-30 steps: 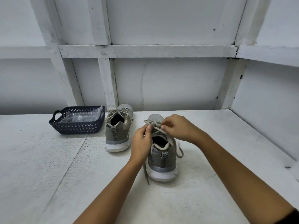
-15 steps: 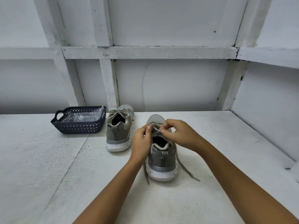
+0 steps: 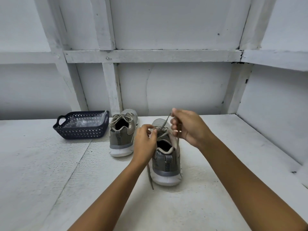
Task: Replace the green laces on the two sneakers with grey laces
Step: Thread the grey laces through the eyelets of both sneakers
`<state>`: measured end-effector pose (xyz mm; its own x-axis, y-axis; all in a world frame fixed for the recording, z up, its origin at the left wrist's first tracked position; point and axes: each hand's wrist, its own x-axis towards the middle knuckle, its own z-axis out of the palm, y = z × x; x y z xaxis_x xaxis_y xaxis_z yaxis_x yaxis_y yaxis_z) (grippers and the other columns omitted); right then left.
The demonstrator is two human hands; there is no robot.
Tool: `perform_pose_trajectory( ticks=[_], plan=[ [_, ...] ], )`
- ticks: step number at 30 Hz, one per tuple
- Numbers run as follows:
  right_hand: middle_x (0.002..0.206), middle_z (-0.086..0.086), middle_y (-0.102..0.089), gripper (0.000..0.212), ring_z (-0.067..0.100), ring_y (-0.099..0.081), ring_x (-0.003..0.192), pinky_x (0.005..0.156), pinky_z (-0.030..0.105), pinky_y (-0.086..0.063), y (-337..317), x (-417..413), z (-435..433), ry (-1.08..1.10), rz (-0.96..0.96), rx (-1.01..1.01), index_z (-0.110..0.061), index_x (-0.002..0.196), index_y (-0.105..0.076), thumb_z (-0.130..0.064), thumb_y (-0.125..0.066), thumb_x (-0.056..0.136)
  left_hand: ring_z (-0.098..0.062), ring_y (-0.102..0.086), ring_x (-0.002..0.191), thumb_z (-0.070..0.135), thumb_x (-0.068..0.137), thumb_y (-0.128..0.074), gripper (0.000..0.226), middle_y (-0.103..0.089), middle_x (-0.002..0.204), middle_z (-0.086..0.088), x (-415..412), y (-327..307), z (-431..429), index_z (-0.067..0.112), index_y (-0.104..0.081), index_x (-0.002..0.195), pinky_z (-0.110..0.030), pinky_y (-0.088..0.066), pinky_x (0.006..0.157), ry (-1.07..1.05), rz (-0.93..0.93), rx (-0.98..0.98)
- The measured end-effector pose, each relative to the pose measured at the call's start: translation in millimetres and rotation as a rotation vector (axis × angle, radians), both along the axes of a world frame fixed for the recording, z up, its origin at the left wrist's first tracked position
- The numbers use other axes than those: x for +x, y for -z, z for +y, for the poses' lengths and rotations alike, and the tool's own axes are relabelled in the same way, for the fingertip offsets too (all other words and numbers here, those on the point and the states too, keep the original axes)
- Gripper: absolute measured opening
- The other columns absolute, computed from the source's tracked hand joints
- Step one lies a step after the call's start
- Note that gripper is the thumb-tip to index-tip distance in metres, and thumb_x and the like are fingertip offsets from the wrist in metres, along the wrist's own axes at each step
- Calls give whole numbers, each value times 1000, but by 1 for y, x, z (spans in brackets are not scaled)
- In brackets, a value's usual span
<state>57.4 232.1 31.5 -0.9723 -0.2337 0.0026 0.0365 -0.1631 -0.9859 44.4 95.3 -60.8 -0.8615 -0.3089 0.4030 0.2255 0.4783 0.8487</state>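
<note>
near shoe: grey-olive mesh sneaker with white sole (image 3: 166, 165) sits mid-way across the white painted table (image 3: 50, 180), heel toward me, toe pointing away, so its long axis runs straight out from my view

its flat dull grey-khaki lace (image 3: 164, 124) (I can't call green vs grey from this colour) runs up and away from the upper eyelets into the right hand (image 3: 188, 127), fingers curled round the strand, raised above the toe end

left hand (image 3: 145, 144) is lower and closer to the eyelets, thumb and forefinger pinching the lace at the tongue

other lace end (image 3: 149, 175) hangs down the shoe's left side onto the table

my read: unthreading step, early in the task. next pull should follow the strand line, up and away, with the left hand bracing

second matching sneaker (image 3: 122, 135) just to the left, laced with a bow, same heading

dark blue perforated plastic basket (image 3: 80, 131) further left, clear wrapper (image 3: 83, 121) inside, contents can't tell
</note>
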Motion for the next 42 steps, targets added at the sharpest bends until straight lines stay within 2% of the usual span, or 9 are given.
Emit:
perform_pose_trajectory(
  ticks=[3,8,13,18,25,31,33,38,42],
  plan=[
    [49,-1,-48,26,7,-50,37,38,15,-42,-20,-11,-8,35,-200,-278,-9,72,-53,-11,-45,97,-19,-56,85,23,95,-53,16,-60,86,-3,16,-18,7,12,-64,95,-32,-43,78,35,115,-70],
    [51,6,-55,25,13,-60,42,44,19,-51,-35,-24,-19,67,-179,-421,-1,72,-53,0,-44,96,4,-57,70,31,96,-51,21,-65,64,16,32,-43,20,20,-69,91,-17,-43,68,359,25,-107],
    [61,8,-56,25,16,-61,51,48,21,-54,-27,-30,-19,94,-159,-409,-3,74,-53,-1,-42,97,4,-46,50,20,94,-55,19,-53,48,19,22,-48,15,16,-70,83,-19,-36,58,389,-57,87],
    [83,13,-62,21,23,-62,69,64,31,-52,0,-24,-5,37,-200,-129,-1,93,-59,-6,-39,95,1,-41,37,14,94,-55,18,-47,42,12,15,-65,10,9,-70,86,-13,-33,42,356,-64,367],
    [77,4,-67,22,14,-65,69,64,23,-52,29,-10,1,-74,-55,112,-8,94,-65,-12,-44,98,13,-57,76,22,92,-59,17,-70,89,3,-4,-70,4,14,-74,96,1,-40,64,264,-87,202],
    [79,6,-66,14,12,-64,68,62,19,-52,41,-13,8,38,37,183,-9,93,-64,-5,-51,95,-14,-53,67,37,96,-48,40,-60,67,-6,-8,-61,10,7,-70,82,-31,-40,66,186,-134,-115],
    [83,7,-67,11,13,-65,71,61,21,-53,46,-17,11,113,23,149,-7,96,-63,-6,-52,95,-22,-48,83,33,98,-45,43,-57,78,-11,-7,-54,11,1,-67,78,-32,-33,74,113,-99,-295],
    [84,1,-67,13,16,-63,86,72,29,-52,57,-27,14,234,35,80,-11,93,-66,-7,-54,94,-22,-31,124,37,94,-48,34,-49,122,0,-8,-32,10,19,-76,88,-28,-25,98,111,-243,-473],
    [83,-4,-65,15,9,-60,76,66,23,-54,67,-25,11,260,38,64,-8,102,-68,-8,-56,92,-21,-32,130,53,86,-54,26,-58,119,-3,-17,-20,10,36,-74,85,-26,-19,94,195,-303,-481]
  ],
)
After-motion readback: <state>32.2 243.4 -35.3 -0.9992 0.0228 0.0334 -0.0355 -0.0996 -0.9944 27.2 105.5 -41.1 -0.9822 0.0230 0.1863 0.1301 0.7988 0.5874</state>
